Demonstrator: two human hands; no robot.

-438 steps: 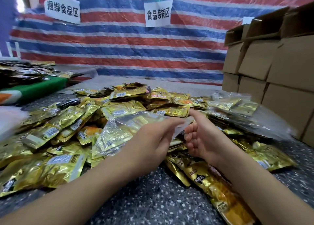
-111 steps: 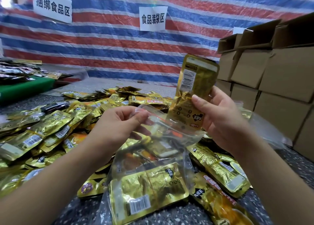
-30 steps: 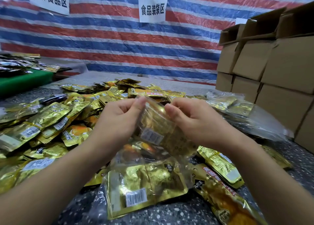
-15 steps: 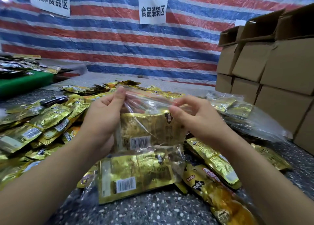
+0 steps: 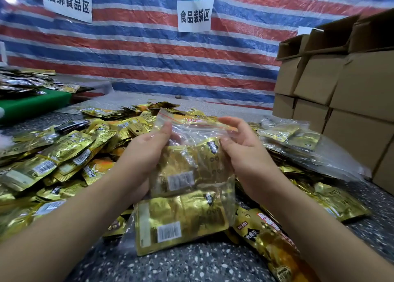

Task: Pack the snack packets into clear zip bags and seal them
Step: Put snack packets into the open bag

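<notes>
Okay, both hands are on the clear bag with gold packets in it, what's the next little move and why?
Probably pinch the zip strip closed from one end. The clear zip bag already holds gold snack packets, and the left hand and right hand grip it just under the top, which looks unsealed.

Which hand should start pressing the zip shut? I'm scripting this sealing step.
Probably the left hand: its fingertips already pinch the clear zip bag at the end of the red zip strip; the right hand holds further along.
</notes>
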